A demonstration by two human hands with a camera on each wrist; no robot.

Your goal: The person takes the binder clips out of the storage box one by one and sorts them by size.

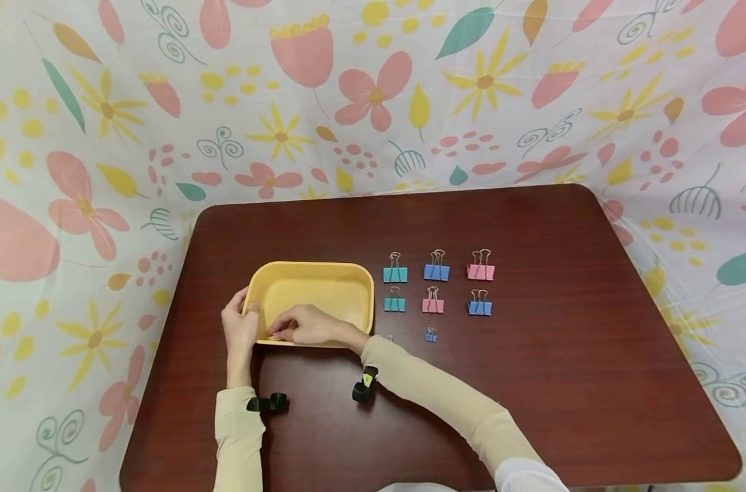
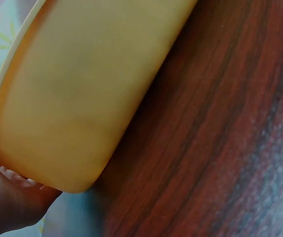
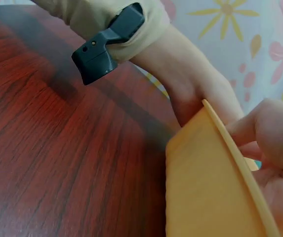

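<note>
A yellow plastic tray [image 1: 311, 270] stands on the left part of the table. My left hand [image 1: 240, 324] grips its left end, thumb over the rim and fingers against the outside. In the left wrist view, part of the left hand [image 2: 13, 202] shows at the corner of the tray wall [image 2: 82, 98]. My right hand [image 1: 308, 324] reaches over the front rim into the tray's near left corner. Its curled fingertips pinch a small pink thing [image 1: 276, 335], mostly hidden by the fingers. In the right wrist view, the right hand [image 3: 279, 143] is behind the tray wall [image 3: 205, 173].
Right of the tray, binder clips stand in rows: teal [image 1: 395, 275], blue [image 1: 436, 272] and pink [image 1: 480, 272] at the back, smaller ones in the middle, a tiny blue clip [image 1: 431, 336] in front. Another tiny clip [image 1: 391, 338] is partly hidden by the right sleeve. A patterned curtain [image 1: 373, 102] borders the table.
</note>
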